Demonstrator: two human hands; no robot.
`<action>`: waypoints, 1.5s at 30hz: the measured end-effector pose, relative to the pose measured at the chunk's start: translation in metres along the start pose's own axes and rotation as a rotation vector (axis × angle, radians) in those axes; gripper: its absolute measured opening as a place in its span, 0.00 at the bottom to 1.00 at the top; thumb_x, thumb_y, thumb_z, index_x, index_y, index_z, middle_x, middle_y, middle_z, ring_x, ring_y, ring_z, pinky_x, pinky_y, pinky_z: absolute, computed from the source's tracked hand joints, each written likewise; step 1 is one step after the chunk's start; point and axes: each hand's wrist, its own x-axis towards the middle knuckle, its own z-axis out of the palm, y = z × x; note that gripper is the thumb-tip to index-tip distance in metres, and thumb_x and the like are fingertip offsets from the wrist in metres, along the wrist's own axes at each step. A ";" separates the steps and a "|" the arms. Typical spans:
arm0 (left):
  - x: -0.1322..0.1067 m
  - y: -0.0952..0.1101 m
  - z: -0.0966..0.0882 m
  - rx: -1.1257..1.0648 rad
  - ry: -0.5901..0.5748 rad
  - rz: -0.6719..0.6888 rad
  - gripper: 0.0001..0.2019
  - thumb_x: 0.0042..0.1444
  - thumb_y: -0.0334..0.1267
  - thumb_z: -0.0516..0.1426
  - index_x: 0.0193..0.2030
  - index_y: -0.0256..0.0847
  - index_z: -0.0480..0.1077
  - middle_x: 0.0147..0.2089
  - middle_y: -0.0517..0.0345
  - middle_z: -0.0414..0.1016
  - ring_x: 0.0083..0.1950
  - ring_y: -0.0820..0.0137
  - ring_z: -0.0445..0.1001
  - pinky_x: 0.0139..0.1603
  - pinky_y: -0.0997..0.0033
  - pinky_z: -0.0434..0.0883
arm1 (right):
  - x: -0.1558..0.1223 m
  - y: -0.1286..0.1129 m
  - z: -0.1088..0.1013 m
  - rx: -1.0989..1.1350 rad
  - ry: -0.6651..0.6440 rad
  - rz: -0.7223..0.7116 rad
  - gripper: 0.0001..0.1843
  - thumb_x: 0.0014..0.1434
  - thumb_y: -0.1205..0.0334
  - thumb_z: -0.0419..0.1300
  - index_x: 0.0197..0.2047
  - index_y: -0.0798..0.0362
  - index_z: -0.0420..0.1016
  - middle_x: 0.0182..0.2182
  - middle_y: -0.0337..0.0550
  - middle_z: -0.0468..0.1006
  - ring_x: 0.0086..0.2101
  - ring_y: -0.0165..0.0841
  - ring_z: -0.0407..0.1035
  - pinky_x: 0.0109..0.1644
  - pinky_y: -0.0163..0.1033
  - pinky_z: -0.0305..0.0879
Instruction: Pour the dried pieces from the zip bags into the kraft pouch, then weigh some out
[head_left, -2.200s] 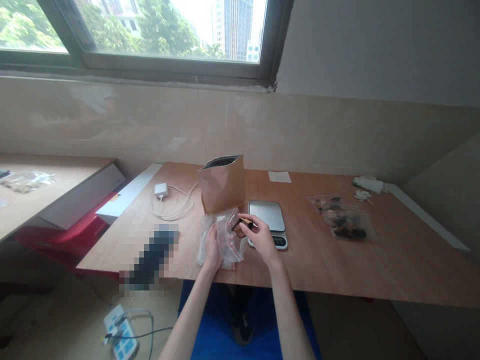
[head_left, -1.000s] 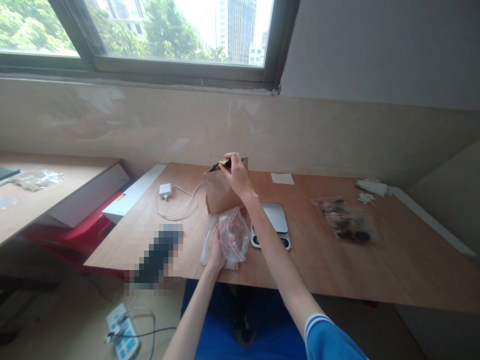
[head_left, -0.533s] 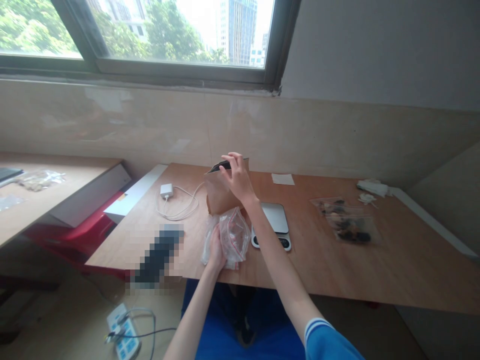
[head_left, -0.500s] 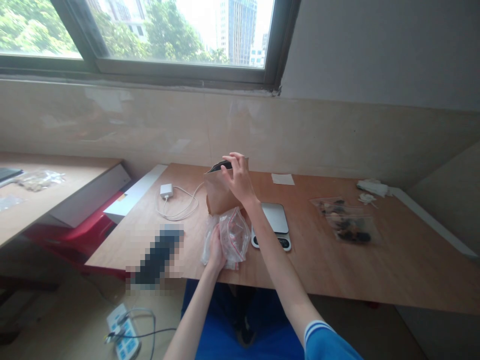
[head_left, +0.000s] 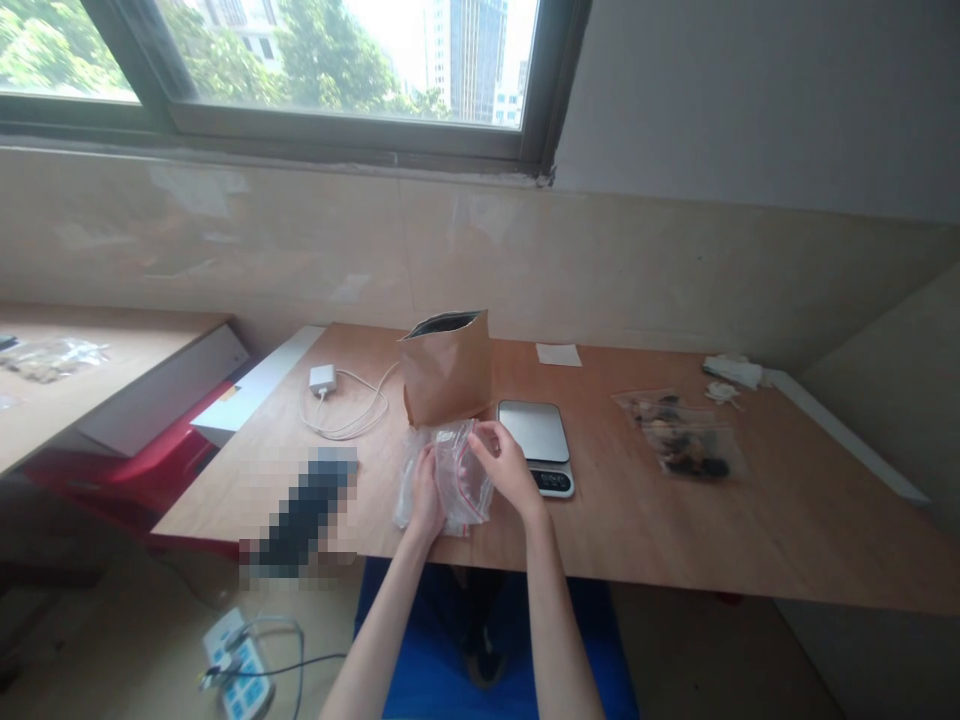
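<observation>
Clear zip-lock bags (head_left: 459,478) with red seal lines are held near the table's front edge. My left hand (head_left: 427,492) is closed around them from the left. At the upper right rim of the front bag, the fingers of my right hand (head_left: 504,462) pinch the plastic. Just behind the bags stands an upright brown paper pouch (head_left: 448,372), its top open and its inside dark. Close to my right hand lies a kitchen scale (head_left: 534,432) with a silver plate and a dark display, bare on top.
Filled zip-lock bags (head_left: 686,440) with dark pieces lie to the right. A white charger (head_left: 323,378) with its cable is at the left, behind a blurred-out dark object (head_left: 304,515). A paper slip (head_left: 559,355) lies at the back; a power strip (head_left: 238,668) is on the floor.
My right hand has come down from the mouth of the paper pouch to the front zip-lock bag. My left hand keeps its hold on the bags.
</observation>
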 end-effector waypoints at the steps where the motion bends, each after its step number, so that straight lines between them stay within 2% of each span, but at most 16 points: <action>1: 0.000 -0.001 0.000 -0.007 0.011 0.009 0.09 0.55 0.41 0.50 0.38 0.43 0.68 0.37 0.55 0.75 0.40 0.65 0.74 0.42 0.65 0.71 | -0.002 0.001 -0.002 0.028 -0.014 0.009 0.12 0.58 0.54 0.53 0.39 0.53 0.68 0.38 0.44 0.74 0.39 0.33 0.69 0.47 0.41 0.65; 4: 0.002 -0.005 0.001 -0.037 0.022 0.027 0.08 0.55 0.40 0.50 0.37 0.43 0.69 0.42 0.56 0.74 0.47 0.66 0.71 0.51 0.66 0.67 | -0.006 0.001 -0.009 0.065 0.042 0.021 0.10 0.57 0.55 0.54 0.36 0.53 0.69 0.33 0.42 0.74 0.33 0.32 0.69 0.41 0.38 0.66; 6: 0.003 -0.007 0.002 -0.077 0.018 0.005 0.09 0.56 0.40 0.49 0.37 0.43 0.69 0.43 0.55 0.74 0.48 0.66 0.71 0.52 0.66 0.67 | -0.007 0.003 -0.014 0.091 0.118 0.019 0.10 0.57 0.56 0.54 0.35 0.53 0.69 0.32 0.42 0.74 0.33 0.33 0.69 0.39 0.38 0.65; 9: 0.004 -0.007 0.003 -0.113 0.020 -0.042 0.07 0.56 0.37 0.50 0.37 0.42 0.68 0.42 0.53 0.74 0.46 0.66 0.72 0.47 0.68 0.68 | -0.007 0.010 -0.020 0.192 0.227 0.025 0.09 0.56 0.57 0.54 0.35 0.53 0.69 0.32 0.41 0.74 0.34 0.32 0.69 0.40 0.37 0.65; 12: 0.004 0.000 0.006 -0.116 0.011 -0.128 0.06 0.53 0.31 0.52 0.37 0.42 0.67 0.40 0.52 0.74 0.41 0.67 0.73 0.43 0.71 0.69 | -0.006 0.015 -0.027 0.312 0.321 0.046 0.08 0.53 0.57 0.55 0.33 0.52 0.68 0.30 0.40 0.73 0.30 0.31 0.69 0.36 0.36 0.65; 16: 0.010 0.011 0.012 -0.283 0.006 -0.320 0.09 0.51 0.24 0.52 0.35 0.43 0.65 0.31 0.57 0.72 0.31 0.72 0.72 0.36 0.74 0.69 | -0.006 0.016 -0.035 0.388 0.426 0.099 0.09 0.50 0.56 0.56 0.32 0.53 0.67 0.26 0.37 0.71 0.25 0.28 0.66 0.30 0.34 0.62; 20: 0.021 0.021 0.015 -0.380 -0.085 -0.434 0.09 0.51 0.22 0.51 0.27 0.38 0.64 0.27 0.55 0.70 0.31 0.72 0.73 0.37 0.74 0.70 | -0.007 0.016 -0.037 0.407 0.469 0.174 0.11 0.50 0.53 0.55 0.32 0.52 0.65 0.24 0.36 0.69 0.23 0.27 0.63 0.25 0.32 0.58; 23: 0.024 0.028 0.014 -0.437 -0.099 -0.459 0.09 0.53 0.23 0.50 0.27 0.36 0.66 0.29 0.52 0.71 0.33 0.72 0.73 0.38 0.75 0.70 | -0.008 0.017 -0.035 0.396 0.479 0.167 0.13 0.51 0.50 0.54 0.31 0.51 0.63 0.23 0.34 0.66 0.22 0.26 0.60 0.24 0.32 0.57; 25: 0.023 0.031 0.011 -0.485 -0.068 -0.462 0.09 0.54 0.24 0.49 0.29 0.35 0.68 0.30 0.53 0.72 0.32 0.74 0.73 0.34 0.78 0.70 | -0.009 0.017 -0.033 0.383 0.459 0.153 0.14 0.53 0.47 0.53 0.31 0.51 0.62 0.21 0.32 0.64 0.20 0.26 0.57 0.22 0.32 0.54; 29: 0.020 0.035 0.003 -0.636 0.051 -0.520 0.09 0.55 0.24 0.49 0.28 0.36 0.66 0.24 0.60 0.67 0.23 0.80 0.66 0.23 0.82 0.64 | -0.010 0.017 -0.029 0.391 0.433 0.153 0.16 0.54 0.44 0.52 0.30 0.49 0.60 0.19 0.30 0.60 0.17 0.25 0.53 0.18 0.31 0.49; 33: 0.024 0.042 0.001 -0.713 0.085 -0.631 0.09 0.56 0.28 0.48 0.27 0.37 0.64 0.25 0.59 0.67 0.26 0.76 0.69 0.29 0.74 0.68 | -0.010 0.018 -0.028 0.399 0.424 0.183 0.18 0.53 0.43 0.53 0.31 0.49 0.60 0.19 0.30 0.59 0.16 0.25 0.53 0.16 0.30 0.48; 37: 0.027 0.046 0.006 -0.676 0.009 -0.755 0.06 0.55 0.30 0.50 0.28 0.39 0.63 0.29 0.58 0.70 0.33 0.67 0.73 0.38 0.60 0.70 | -0.011 0.018 -0.028 0.402 0.405 0.176 0.17 0.54 0.44 0.53 0.31 0.50 0.60 0.18 0.29 0.58 0.15 0.24 0.51 0.15 0.29 0.46; 39: 0.026 0.046 0.008 -0.644 -0.020 -0.764 0.05 0.54 0.29 0.50 0.29 0.39 0.64 0.31 0.57 0.71 0.35 0.66 0.74 0.39 0.58 0.70 | -0.012 0.018 -0.029 0.408 0.407 0.179 0.16 0.55 0.45 0.53 0.31 0.50 0.60 0.18 0.29 0.58 0.15 0.23 0.51 0.15 0.29 0.47; 41: 0.022 0.046 0.008 -0.652 -0.025 -0.732 0.06 0.55 0.28 0.49 0.30 0.39 0.65 0.33 0.55 0.72 0.37 0.66 0.75 0.40 0.61 0.70 | -0.012 0.018 -0.029 0.411 0.410 0.182 0.16 0.55 0.45 0.53 0.31 0.49 0.60 0.19 0.29 0.58 0.15 0.23 0.52 0.15 0.29 0.47; 43: 0.016 0.049 0.008 -0.633 -0.065 -0.641 0.08 0.55 0.28 0.48 0.32 0.38 0.67 0.36 0.53 0.73 0.38 0.68 0.75 0.40 0.67 0.70 | -0.012 0.017 -0.029 0.400 0.411 0.178 0.16 0.56 0.45 0.52 0.31 0.50 0.60 0.19 0.29 0.59 0.15 0.23 0.52 0.15 0.29 0.47; 45: 0.008 0.054 0.008 -0.524 -0.166 -0.518 0.10 0.57 0.31 0.48 0.36 0.37 0.70 0.39 0.51 0.74 0.37 0.70 0.75 0.38 0.71 0.70 | -0.012 0.017 -0.029 0.377 0.414 0.166 0.16 0.56 0.45 0.51 0.31 0.50 0.60 0.19 0.29 0.59 0.14 0.23 0.52 0.15 0.29 0.47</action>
